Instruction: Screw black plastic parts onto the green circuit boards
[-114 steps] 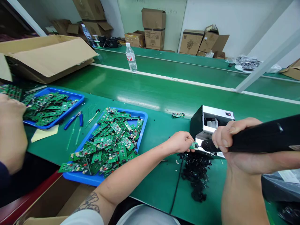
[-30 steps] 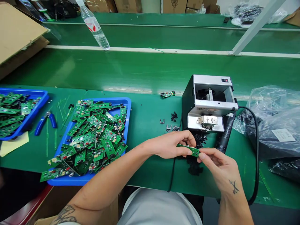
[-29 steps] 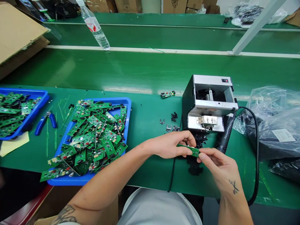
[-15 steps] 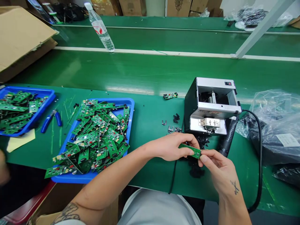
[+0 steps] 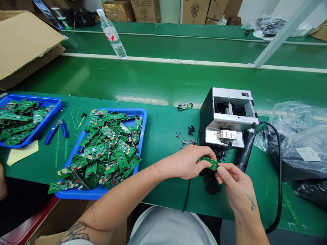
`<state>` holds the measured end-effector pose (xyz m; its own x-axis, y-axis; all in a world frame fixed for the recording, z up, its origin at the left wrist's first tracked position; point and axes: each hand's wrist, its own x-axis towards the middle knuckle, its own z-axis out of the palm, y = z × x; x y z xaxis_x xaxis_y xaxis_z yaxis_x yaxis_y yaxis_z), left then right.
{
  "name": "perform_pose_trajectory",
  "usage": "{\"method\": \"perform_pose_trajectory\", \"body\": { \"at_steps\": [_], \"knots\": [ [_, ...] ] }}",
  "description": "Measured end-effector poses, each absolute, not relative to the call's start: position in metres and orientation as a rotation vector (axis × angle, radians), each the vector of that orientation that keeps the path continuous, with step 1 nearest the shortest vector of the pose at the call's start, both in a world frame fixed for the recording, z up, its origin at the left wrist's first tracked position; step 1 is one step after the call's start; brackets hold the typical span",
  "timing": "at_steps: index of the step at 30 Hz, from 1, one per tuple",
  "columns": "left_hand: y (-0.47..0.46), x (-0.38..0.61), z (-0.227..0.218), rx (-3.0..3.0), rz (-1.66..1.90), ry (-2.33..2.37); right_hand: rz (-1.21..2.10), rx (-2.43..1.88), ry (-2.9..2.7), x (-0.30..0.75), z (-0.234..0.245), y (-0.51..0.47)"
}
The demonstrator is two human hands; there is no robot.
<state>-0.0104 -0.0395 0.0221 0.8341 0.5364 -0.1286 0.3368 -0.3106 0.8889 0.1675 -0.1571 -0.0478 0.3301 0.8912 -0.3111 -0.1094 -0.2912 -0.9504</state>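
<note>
Two bare hands work over a green desk (image 5: 163,132). The left hand (image 5: 186,163) has a narrow grip on a small, long, green circuit board (image 5: 208,163), with its fingers curled around the board. The right hand (image 5: 236,182) holds the end of the board in a tight pinch between thumb and finger. The board is up in the air, just in front of a silver and black box machine (image 5: 227,109) and above a heap of small black plastic bits (image 5: 211,185). To the left, a blue plastic tray (image 5: 145,126) is piled high with green boards (image 5: 112,149). Blue-handled pliers (image 5: 55,131) lie near it.
</note>
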Motion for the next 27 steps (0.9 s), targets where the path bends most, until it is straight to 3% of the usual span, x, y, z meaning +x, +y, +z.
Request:
{"method": "perform_pose_trajectory", "body": {
  "at_steps": [20, 24, 27],
  "knots": [
    [-0.033, -0.013, 0.021, 1.935, 0.190, 0.568, 1.231, -1.551, -0.809, 0.171, -0.052, -0.158],
    [-0.030, -0.014, 0.016, 1.843, 0.196, 0.588, 1.068, -1.697, -0.977, 0.175, -0.034, -0.159],
    [-0.023, -0.015, 0.014, 1.708, 0.204, 0.649, 0.746, -1.873, -1.009, 0.196, -0.016, -0.152]
  ]
}}
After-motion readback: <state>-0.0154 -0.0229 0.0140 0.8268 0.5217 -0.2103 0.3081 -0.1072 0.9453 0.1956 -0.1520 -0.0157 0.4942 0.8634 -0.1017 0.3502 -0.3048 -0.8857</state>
